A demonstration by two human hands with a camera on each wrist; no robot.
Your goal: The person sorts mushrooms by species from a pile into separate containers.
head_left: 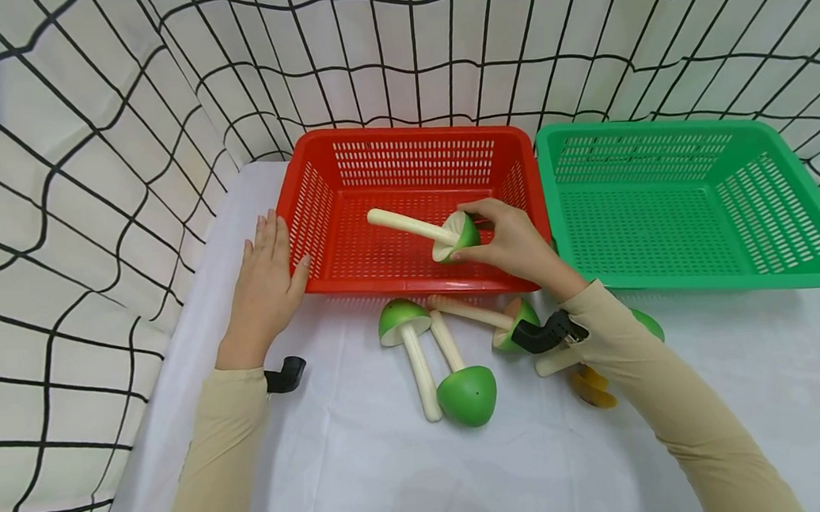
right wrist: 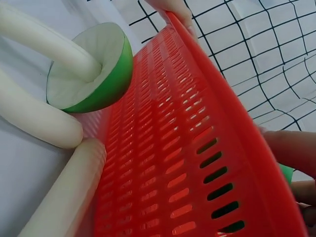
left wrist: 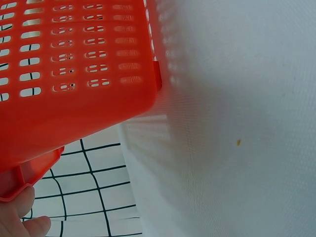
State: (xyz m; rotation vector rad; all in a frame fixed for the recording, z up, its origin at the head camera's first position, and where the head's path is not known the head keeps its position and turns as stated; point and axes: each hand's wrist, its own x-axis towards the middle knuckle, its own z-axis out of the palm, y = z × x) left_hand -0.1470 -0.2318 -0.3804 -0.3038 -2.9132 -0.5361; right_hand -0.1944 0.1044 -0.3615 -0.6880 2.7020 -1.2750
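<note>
One green-capped mushroom (head_left: 444, 234) being pinched at cap by right-hand grip (head_left: 512, 241) over red basket (head_left: 345, 145), stem pointing far-left; left hand (head_left: 265, 286) flat, bracing rim.

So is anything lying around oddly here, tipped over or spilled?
Nothing is spilled or broken. Several green toy mushrooms lie on their sides, crisscrossed, on the white table in front of the red basket. The right hand holds one mushroom over that basket. The green basket holds nothing.
</note>
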